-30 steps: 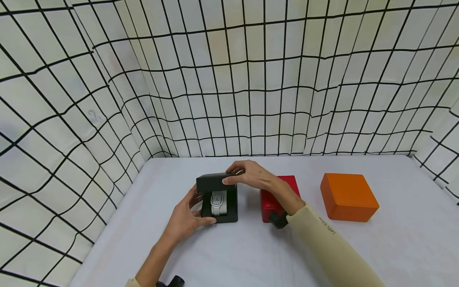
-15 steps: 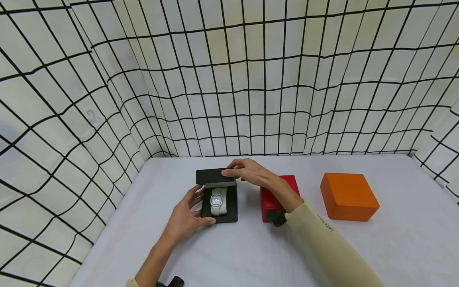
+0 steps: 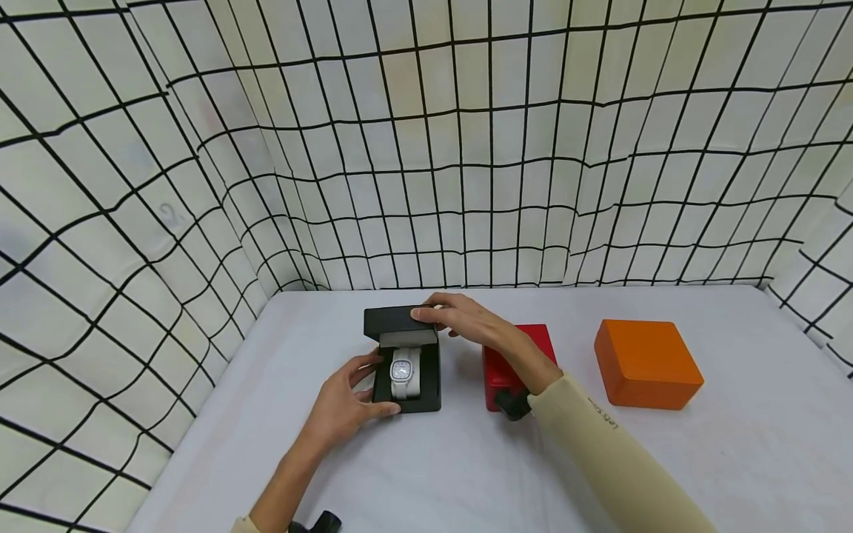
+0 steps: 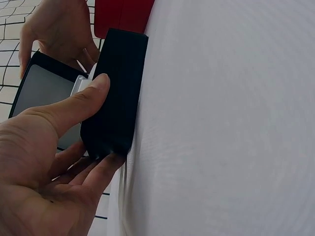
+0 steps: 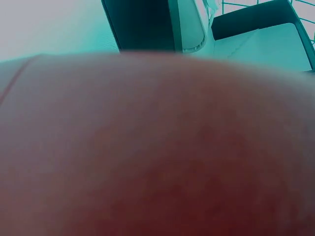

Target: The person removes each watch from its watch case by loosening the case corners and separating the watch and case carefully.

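A black watch box [image 3: 431, 381] sits on the white-covered table with its lid [image 3: 388, 321] raised at the back. Inside it lies a wristwatch [image 3: 401, 370] with a white strap and a squarish face. My left hand [image 3: 338, 402] grips the box's left side, thumb on the front corner; the left wrist view shows the thumb on the box's front wall [image 4: 120, 93] and the fingers at its side. With thumb and fingers, my right hand [image 3: 460, 314] pinches the lid's right end. In the right wrist view, my blurred right hand [image 5: 162, 147] hides most of the scene.
Partly under my right forearm stands a red box [image 3: 538, 340]. An orange box [image 3: 649, 363] is farther right on the table. White walls with a black grid net [image 3: 491, 185] close off the back and sides.
My right hand has tipped the lid farther up and back, showing more of its pale lining. The left hand stays on the box, its upper fingers slightly lower.
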{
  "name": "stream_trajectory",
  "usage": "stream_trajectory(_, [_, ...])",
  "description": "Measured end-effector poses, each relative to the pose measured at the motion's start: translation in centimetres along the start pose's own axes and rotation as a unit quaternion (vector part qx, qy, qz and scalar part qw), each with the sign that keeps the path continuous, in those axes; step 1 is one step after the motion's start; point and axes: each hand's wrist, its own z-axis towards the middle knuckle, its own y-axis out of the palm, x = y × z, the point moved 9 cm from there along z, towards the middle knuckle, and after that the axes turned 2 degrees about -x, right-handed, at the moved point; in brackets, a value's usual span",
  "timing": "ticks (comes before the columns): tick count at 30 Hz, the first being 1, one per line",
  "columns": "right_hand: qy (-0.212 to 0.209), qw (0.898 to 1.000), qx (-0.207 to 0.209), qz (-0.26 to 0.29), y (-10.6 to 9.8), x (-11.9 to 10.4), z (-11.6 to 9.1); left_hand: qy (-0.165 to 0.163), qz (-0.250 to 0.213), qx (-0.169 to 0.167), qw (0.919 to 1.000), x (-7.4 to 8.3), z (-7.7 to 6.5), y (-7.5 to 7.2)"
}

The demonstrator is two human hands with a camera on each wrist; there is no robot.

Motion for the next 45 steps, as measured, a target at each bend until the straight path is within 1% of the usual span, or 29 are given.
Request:
stream_trajectory(7, [0.008, 0.999, -0.002, 0.034, -0.1, 0.1, 0.1, 0.002, 0.005, -0.004, 1.0, 0.0, 0.3, 0.1])
stream_trajectory(13, [0.015, 0.998, 0.006, 0.063, 0.1, 0.6, 0.3, -0.012, 0.007, -0.007, 0.9999, -0.3, 0.2, 0.0])
stream_trajectory(17, [0.026, 0.998, 0.018, 0.063, 0.1, 1.0, 0.0, -0.017, 0.01, -0.007, 0.9998, -0.3, 0.0, -0.1])
stream_trajectory(20, [0.025, 0.998, 0.028, 0.057, 0.0, 0.9, -0.2, -0.016, 0.009, -0.006, 0.9998, -0.3, -0.1, -0.1])
stream_trajectory(23, [0.008, 0.998, 0.037, 0.05, -0.1, 0.6, -0.5, -0.014, 0.01, -0.005, 0.9998, -0.3, -0.1, -0.2])
stream_trajectory(29, [-0.044, 0.997, 0.067, 0.017, -0.8, -0.1, -1.1, -0.008, 0.007, -0.005, 0.9999, -0.2, -0.1, -0.1])
stream_trajectory(37, [-0.123, 0.989, 0.077, 0.012, -1.3, -1.1, -1.5, -0.008, 0.0, -0.007, 0.9999, 0.0, 0.0, 0.0])
stream_trajectory(40, [-0.132, 0.988, 0.082, 0.014, -1.5, -1.3, -1.6, -0.015, 0.001, -0.011, 0.9998, 0.0, 0.0, 0.0])
stream_trajectory(45, [-0.127, 0.988, 0.086, 0.013, -1.4, -1.1, -1.5, -0.017, -0.003, -0.022, 0.9996, 0.0, -0.1, 0.1])
